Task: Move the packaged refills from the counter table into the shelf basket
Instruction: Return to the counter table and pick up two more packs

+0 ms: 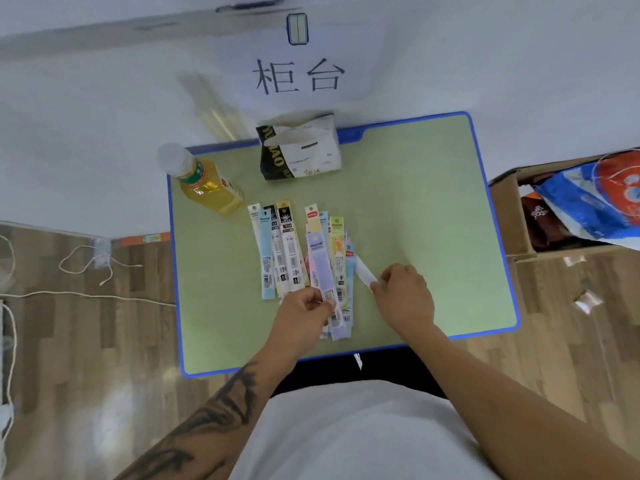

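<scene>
Lilac refill pack (pixel 322 271) in left hand (pixel 304 306)

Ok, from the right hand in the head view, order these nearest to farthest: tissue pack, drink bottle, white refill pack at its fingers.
From the right hand:
1. White refill pack, at the fingertips, just left of the hand.
2. Tissue pack, at the table's far edge, up and left.
3. Drink bottle, at the far left corner.
</scene>
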A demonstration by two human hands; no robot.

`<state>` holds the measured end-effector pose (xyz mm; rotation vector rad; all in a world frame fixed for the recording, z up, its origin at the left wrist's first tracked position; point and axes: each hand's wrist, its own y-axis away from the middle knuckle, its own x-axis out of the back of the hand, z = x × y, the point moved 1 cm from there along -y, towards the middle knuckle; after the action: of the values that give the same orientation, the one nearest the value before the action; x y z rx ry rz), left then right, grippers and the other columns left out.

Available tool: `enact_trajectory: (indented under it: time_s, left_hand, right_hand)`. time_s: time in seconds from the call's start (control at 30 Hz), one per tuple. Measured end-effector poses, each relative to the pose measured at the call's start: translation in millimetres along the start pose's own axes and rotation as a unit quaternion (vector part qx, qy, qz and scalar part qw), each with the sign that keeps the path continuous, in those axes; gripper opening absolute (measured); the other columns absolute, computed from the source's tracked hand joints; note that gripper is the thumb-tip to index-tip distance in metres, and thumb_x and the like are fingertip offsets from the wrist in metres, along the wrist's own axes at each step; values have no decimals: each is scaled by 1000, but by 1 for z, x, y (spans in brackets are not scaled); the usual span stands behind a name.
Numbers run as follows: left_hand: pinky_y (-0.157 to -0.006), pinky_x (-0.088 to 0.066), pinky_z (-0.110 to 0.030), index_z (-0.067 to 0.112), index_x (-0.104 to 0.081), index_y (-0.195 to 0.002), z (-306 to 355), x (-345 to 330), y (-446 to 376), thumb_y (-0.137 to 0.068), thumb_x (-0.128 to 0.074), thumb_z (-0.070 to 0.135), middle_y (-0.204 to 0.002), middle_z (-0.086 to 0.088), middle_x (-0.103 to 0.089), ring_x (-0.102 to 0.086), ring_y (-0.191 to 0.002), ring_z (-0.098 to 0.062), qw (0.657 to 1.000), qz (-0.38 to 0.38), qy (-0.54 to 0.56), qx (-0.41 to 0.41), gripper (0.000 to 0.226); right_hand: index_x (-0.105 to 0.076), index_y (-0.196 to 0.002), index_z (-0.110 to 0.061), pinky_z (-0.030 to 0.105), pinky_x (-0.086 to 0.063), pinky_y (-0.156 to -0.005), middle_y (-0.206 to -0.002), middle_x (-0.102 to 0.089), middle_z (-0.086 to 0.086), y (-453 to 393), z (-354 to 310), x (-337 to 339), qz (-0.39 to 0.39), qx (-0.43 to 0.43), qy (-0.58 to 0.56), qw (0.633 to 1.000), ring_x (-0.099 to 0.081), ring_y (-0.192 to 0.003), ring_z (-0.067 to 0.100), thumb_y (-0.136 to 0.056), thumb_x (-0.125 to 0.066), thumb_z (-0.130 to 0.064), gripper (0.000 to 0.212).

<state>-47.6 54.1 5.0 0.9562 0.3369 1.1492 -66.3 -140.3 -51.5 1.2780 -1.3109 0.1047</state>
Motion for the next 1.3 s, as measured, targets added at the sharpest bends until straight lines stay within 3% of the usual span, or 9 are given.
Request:
enact_trajectory:
  time_s: [0.17, 0.33, 0.57, 0.7, 0.77, 0.87, 0.97, 1.1, 1.3]
  left_hand:
    - [-55, -44, -19, 16, -63, -74, 10, -4, -10, -100, -66, 19, -66, 4, -68, -58, -60, -11, 999, -18, -41, -16, 26]
    - [-58, -44, -24, 7, -69, -90, 46, -21, -11, -104, -61, 22, -67, 5, -64, -51, -54, -8, 992, -46, -105, -57, 22]
    - [-69, -49, -30, 20, -69, -80, 97, -94, 3, -101, -65, 19, -65, 5, -64, -56, -59, -10, 977, -102, -148, -116, 21]
    - [-72, -57, -43, 25, -72, -84, 113, -171, 40, -99, -66, 14, -68, -2, -65, -60, -65, -21, 965, -136, -156, -163, 19]
    - [-65, -58, -44, 22, -73, -89, 121, -216, 67, -99, -64, 13, -71, -6, -66, -62, -61, -22, 956, -162, -158, -189, 16]
    - [-48, -48, -27, 21, -71, -93, 124, -290, 115, -100, -61, 13, -74, -5, -67, -59, -50, -13, 938, -204, -176, -219, 15]
    - [-44, -44, -23, 26, -71, -101, 111, -363, 162, -102, -60, 18, -80, 3, -71, -60, -51, -7, 916, -243, -209, -242, 14]
    - [-51, -51, -26, 34, -70, -100, 90, -447, 216, -104, -59, 22, -84, 13, -76, -71, -69, -9, 885, -294, -249, -263, 17]
    - [-53, -49, -28, 31, -70, -103, 73, -540, 283, -104, -59, 22, -92, 0, -78, -70, -73, -20, 844, -355, -285, -284, 14]
  right_hand:
    - [-61, -99, -15, 43, -51, -85, -110, -58, 8, -1, -1, -5, 4, -30, -66, 997, -59, -103, 33, -100, -58, -30, 15]
    - [-52, -83, -22, 41, -52, -79, -86, -65, 3, 17, 22, 12, -8, -72, -178, 981, -60, -86, 30, -95, -62, -24, 15]
    - [-58, -106, -24, 31, -47, -68, -81, -65, -7, 56, 94, 56, 75, -72, -306, 946, -66, -78, 18, -97, -63, -21, 11]
    - [-64, -104, -26, 15, -45, -57, -85, -74, -7, 96, 157, 95, 158, -98, -481, 857, -65, -64, -1, -98, -68, -20, 9]
    - [-69, -93, -22, 19, -49, -60, -84, -76, -2, 125, 196, 117, 194, -100, -562, 798, -65, -63, 6, -98, -69, -16, 7]
    - [-72, -92, -15, 35, -52, -69, -78, -74, 0, 168, 262, 138, 219, -108, -639, 729, -64, -70, 15, -98, -69, -15, 7]
    - [-70, -95, -9, 43, -55, -76, -89, -75, 15, 205, 333, 142, 232, -128, -686, 677, -66, -75, 21, -97, -70, -16, 7]
    - [-67, -91, -12, 36, -55, -67, -91, -76, 15, 255, 418, 140, 273, -141, -726, 616, -69, -75, 23, -97, -69, -16, 8]
    - [-65, -102, 0, 30, -55, -60, -88, -75, 13, 322, 512, 145, 334, -150, -761, 536, -69, -72, 22, -98, -66, -13, 13]
